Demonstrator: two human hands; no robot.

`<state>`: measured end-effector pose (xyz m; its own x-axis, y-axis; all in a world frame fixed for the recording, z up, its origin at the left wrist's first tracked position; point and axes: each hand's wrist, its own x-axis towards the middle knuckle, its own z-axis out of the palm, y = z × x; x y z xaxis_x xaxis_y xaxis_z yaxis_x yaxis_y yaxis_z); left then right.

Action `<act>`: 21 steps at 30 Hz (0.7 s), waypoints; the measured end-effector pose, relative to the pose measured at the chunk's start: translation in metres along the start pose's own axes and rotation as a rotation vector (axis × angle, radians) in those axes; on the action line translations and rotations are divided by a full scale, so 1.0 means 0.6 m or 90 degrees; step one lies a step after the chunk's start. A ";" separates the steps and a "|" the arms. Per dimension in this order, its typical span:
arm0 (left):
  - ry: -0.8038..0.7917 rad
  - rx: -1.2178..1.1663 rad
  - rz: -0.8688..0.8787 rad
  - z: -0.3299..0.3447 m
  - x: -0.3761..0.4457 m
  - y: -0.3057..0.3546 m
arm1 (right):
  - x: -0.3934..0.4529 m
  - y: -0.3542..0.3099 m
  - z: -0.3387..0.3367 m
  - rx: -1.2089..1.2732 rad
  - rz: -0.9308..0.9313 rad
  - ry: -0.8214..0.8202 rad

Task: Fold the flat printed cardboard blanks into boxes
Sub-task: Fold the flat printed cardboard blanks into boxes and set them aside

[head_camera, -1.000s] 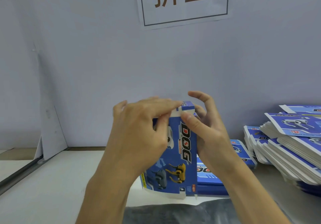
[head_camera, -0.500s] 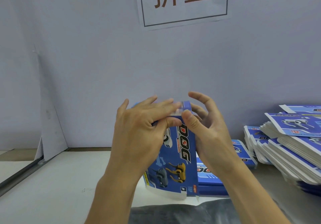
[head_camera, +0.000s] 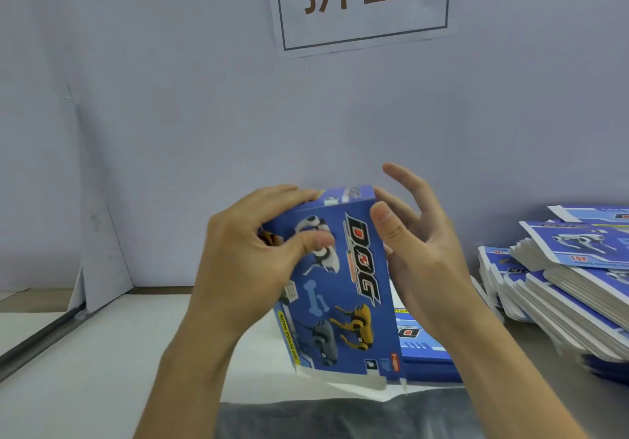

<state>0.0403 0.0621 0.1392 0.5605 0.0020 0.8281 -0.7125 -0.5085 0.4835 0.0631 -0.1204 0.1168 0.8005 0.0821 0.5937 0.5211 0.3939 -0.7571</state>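
One box: blue printed carton (head_camera: 343, 289) was held upright above the surface (head_camera: 102, 353), top end folded shut.
Left hand (head_camera: 245, 261): fingers curled over the top left edge, thumb pressed on the front panel.
Right hand (head_camera: 422, 261): thumb on the top right corner, fingers spread behind.
Blanks: flat stack (head_camera: 571, 289) lay at right; sign (head_camera: 362, 3) hung on the wall.

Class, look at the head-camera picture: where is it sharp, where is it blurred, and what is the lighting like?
Head view: light is soft and even, with no glare; the box print reads fairly sharp; the stacked blanks smear toward the right edge; the wall sign is cut off at the top and looks slightly tilted.
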 end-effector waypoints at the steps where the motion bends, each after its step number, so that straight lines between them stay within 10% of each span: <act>1: 0.050 -0.014 -0.006 -0.003 0.001 -0.005 | -0.001 -0.005 0.003 -0.025 -0.014 0.012; 9: 0.464 -0.135 -0.300 -0.032 -0.004 -0.086 | 0.001 -0.019 0.036 -0.385 -0.371 0.239; 15: 0.597 -0.412 -0.616 -0.009 -0.020 -0.116 | -0.004 0.013 0.032 -0.562 0.228 -0.098; 21: 0.348 -0.624 -0.713 0.056 -0.019 -0.084 | -0.005 0.042 0.029 -0.255 0.182 0.083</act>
<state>0.0840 0.0590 0.0961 0.9082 0.3850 -0.1643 -0.1663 0.6920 0.7025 0.0688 -0.0950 0.1009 0.9446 0.0098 0.3282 0.3283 -0.0115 -0.9445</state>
